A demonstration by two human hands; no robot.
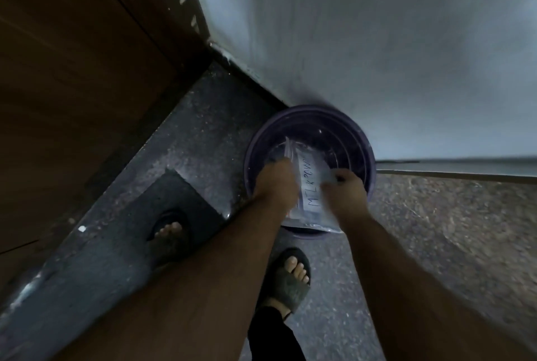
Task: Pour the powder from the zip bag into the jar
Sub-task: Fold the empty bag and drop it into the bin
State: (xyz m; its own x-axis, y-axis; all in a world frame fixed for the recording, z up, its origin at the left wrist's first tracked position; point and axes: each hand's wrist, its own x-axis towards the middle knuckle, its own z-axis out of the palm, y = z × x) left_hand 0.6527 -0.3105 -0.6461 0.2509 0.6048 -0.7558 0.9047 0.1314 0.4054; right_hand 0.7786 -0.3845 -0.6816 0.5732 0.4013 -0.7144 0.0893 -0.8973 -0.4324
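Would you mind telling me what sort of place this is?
Probably a dim corner indoors at home: speckled stone floor, wooden door, pale wall. Both hands hold a zip bag over a purple bin.

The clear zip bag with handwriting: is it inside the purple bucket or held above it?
Held above: the left hand and right hand grip the clear zip bag over the round purple plastic bucket.

The only writing I can see is a handwritten line in dark marker on the white label strip of the zip bag. It begins with what looks like "MILK"; the remaining letters are too blurred to read.
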